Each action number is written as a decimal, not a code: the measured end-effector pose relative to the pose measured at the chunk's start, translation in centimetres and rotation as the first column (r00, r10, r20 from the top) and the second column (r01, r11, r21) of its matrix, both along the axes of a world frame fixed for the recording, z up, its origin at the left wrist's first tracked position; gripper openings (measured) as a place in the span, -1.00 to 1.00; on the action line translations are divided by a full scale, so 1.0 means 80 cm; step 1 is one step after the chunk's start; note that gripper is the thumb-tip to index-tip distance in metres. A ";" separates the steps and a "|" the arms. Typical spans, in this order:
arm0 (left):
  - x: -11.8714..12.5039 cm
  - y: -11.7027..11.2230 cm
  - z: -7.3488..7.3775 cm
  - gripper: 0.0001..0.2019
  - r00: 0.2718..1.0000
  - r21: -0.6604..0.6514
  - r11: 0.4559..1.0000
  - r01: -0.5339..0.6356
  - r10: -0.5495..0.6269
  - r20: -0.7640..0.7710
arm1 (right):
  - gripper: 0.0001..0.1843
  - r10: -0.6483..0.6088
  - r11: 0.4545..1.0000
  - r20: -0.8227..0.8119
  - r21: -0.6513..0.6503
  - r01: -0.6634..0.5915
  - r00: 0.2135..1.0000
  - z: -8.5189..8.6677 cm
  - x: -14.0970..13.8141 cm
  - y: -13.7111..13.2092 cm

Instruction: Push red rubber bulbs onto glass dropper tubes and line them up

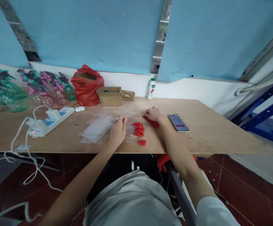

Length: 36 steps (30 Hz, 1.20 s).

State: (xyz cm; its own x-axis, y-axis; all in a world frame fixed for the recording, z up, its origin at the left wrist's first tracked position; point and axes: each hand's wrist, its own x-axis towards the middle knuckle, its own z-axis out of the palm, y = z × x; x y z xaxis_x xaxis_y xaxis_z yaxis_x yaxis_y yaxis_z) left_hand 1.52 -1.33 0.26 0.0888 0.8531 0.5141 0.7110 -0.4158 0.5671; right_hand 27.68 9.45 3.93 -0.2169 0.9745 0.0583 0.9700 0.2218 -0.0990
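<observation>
Several droppers (139, 129) with red rubber bulbs and thin clear tubes lie in a row at the middle of the table, their bulbs pointing right. My left hand (118, 131) is closed at the tube ends, thumb and fingers pinched together; what is between them is too small to make out. A second heap of red dropper bulbs (154, 123) lies to the right. Over its far side my right hand (153, 113) curls, with its fingers closed on a dropper partly hidden beneath them. Left of my left hand lie flat clear plastic bags (94, 131).
A phone (178, 122) lies right of my right forearm. At the back stand a white bottle (151, 89), a cardboard box (110, 97) and a red plastic bag (86, 89). A power strip (56, 121) with white cables and several spray bottles (48, 94) occupy the left.
</observation>
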 end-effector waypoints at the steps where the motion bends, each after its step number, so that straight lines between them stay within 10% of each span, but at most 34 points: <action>1: 0.000 0.000 0.000 -0.76 1.000 -0.005 1.000 -0.006 0.006 0.004 | -0.67 -0.004 1.000 -0.002 0.001 0.004 1.000 -0.001 0.001 0.001; 11: 0.000 0.001 -0.002 -0.74 1.000 -0.002 1.000 -0.019 0.019 0.017 | -0.83 0.110 0.987 -0.142 0.135 -0.091 0.984 0.009 -0.005 -0.005; 18: -0.004 0.002 0.000 -0.66 0.998 0.016 1.000 0.003 -0.004 0.064 | -0.76 0.548 0.832 -0.441 0.379 -0.406 0.711 0.005 -0.048 -0.012; 30: -0.004 0.000 0.005 -0.69 0.977 -0.019 0.981 -0.191 0.192 0.094 | -0.75 0.577 0.811 -0.591 0.332 -0.482 0.564 -0.010 -0.076 -0.021; 36: -0.010 0.000 0.008 -0.70 0.933 0.006 0.957 -0.290 0.282 0.226 | -0.76 0.574 0.818 -0.341 0.207 -0.536 0.745 0.008 -0.124 -0.052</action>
State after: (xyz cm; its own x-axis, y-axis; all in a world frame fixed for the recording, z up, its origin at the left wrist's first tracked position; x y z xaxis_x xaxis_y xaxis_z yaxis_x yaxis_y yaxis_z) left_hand 0.69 -1.34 0.87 -0.2751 0.8048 0.5259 0.6623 -0.2379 0.7105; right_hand 17.80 5.33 4.60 -0.6609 0.6747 0.3287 0.5639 0.7354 -0.3757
